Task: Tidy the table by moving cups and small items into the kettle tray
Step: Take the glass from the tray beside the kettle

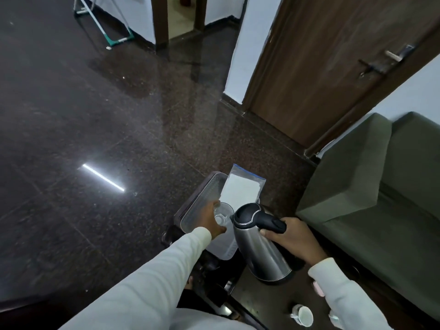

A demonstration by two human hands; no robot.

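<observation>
Right hand (294, 239) grips kettle (259, 248) handle; left hand (213, 220) holds, apparently, kettle base in tray (202, 198). Seat kettle squarely.

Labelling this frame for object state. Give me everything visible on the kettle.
The kettle is a brushed steel body with a black lid and black handle, a thin chrome ring around the lid. The lid looks closed. It is tilted, top leaning toward the clear tray, base near the dark table; whether the base rests on it is unclear. The right hand has its grip closed around the handle. The left hand is beside it on a clear glass, not touching the kettle.
</observation>
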